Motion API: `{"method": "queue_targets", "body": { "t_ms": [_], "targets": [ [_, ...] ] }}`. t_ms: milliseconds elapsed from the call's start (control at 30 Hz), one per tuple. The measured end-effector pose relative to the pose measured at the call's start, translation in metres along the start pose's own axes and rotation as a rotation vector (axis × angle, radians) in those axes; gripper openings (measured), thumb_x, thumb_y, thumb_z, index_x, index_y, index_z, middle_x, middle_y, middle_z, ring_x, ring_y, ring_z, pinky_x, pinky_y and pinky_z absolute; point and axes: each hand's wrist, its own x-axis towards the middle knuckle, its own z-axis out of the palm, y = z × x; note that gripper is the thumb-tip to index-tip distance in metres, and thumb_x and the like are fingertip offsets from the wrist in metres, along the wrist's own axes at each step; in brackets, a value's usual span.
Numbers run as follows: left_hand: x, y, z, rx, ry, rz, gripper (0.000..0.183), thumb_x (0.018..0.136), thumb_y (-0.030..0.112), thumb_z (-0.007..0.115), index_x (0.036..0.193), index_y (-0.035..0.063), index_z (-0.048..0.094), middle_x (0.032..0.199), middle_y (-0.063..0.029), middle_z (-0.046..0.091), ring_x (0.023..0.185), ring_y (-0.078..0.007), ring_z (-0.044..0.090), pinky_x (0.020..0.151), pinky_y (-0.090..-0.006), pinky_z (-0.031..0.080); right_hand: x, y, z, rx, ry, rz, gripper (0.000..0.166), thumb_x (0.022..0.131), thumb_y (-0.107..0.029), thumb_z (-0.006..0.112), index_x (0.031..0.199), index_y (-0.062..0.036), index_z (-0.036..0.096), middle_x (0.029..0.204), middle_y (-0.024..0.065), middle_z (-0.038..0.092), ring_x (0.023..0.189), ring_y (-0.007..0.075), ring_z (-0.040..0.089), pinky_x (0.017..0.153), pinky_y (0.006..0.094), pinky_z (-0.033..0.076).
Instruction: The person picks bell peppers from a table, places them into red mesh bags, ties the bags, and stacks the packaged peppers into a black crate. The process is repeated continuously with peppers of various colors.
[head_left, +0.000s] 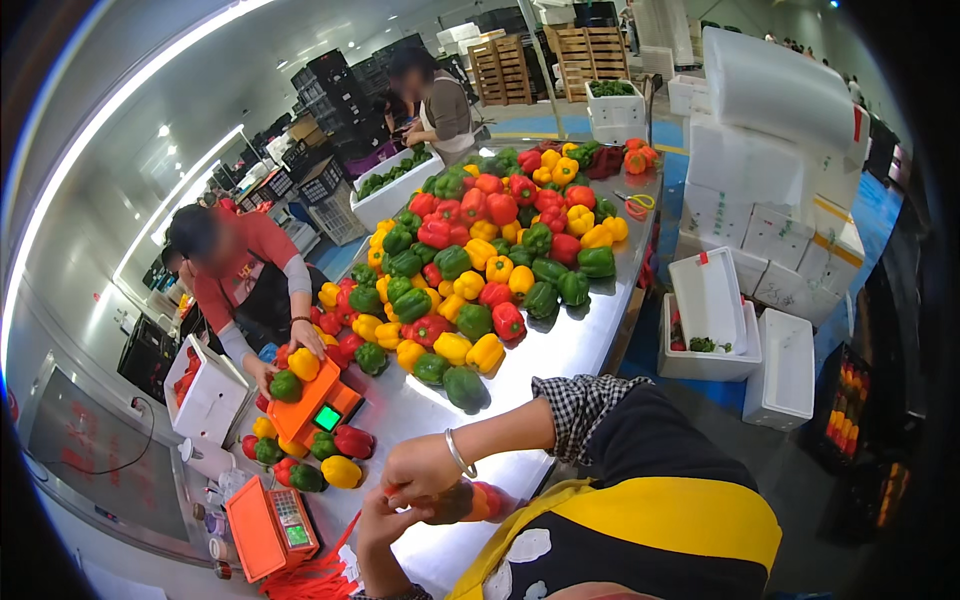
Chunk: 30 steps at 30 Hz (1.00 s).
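Note:
My right hand (421, 466), with a silver bangle at the wrist, and my left hand (381, 523) meet over the near edge of the metal table. Both grip the end of a see-through bag of bell peppers (484, 501), which lies partly behind my right forearm. Green, orange and red show inside it. My fingers hide the gathered end. Close by my left hand is a heap of red plastic strips or netting (311, 576). An orange scale (259, 529) with a lit display stands past it. Loose peppers, including a yellow one (341, 472), lie just beyond my hands.
A large pile of mixed bell peppers (452, 262) covers the metal table (555, 352). Across from me, a co-worker (251, 270) handles peppers on a second orange scale (307, 409). Scissors (637, 202) lie at the right edge. White foam boxes (780, 367) stand on the floor.

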Motion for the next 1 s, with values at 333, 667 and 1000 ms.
{"method": "queue_targets", "body": {
  "t_ms": [333, 667, 1000],
  "targets": [
    [-0.012, 0.051, 0.014, 0.473, 0.256, 0.013, 0.014, 0.073, -0.004, 0.067, 0.086, 0.0019, 0.068, 0.078, -0.0073, 0.06, 0.063, -0.0145, 0.059, 0.055, -0.0258, 0.044, -0.028, -0.002, -0.014, 0.503, 0.058, 0.298, 0.039, 0.073, -0.019, 0.073, 0.105, -0.0008, 0.06, 0.064, 0.008, 0.063, 0.062, 0.0155, 0.061, 0.059, 0.0261, 0.048],
    [-0.002, 0.058, 0.018, 0.237, 0.35, 0.113, 0.026, 0.067, 0.0, 0.074, 0.09, -0.0018, 0.064, 0.073, -0.0039, 0.058, 0.058, -0.0117, 0.055, 0.054, -0.022, 0.044, -0.008, 0.02, 0.056, 0.399, 0.047, 0.247, 0.023, 0.086, -0.024, 0.059, 0.08, -0.0026, 0.064, 0.061, 0.0056, 0.062, 0.054, 0.0164, 0.059, 0.054, 0.0286, 0.045],
    [0.005, -0.063, 0.018, 0.284, 0.476, 0.05, 0.048, 0.072, 0.012, 0.064, 0.116, -0.0009, 0.051, 0.109, -0.012, 0.058, 0.095, -0.021, 0.057, 0.08, -0.0306, 0.046, 0.031, 0.046, -0.004, 0.146, 0.047, 0.366, 0.04, 0.091, -0.035, 0.053, 0.069, -0.0032, 0.064, 0.051, 0.006, 0.06, 0.048, 0.0161, 0.057, 0.049, 0.0309, 0.045]
  ]
}}
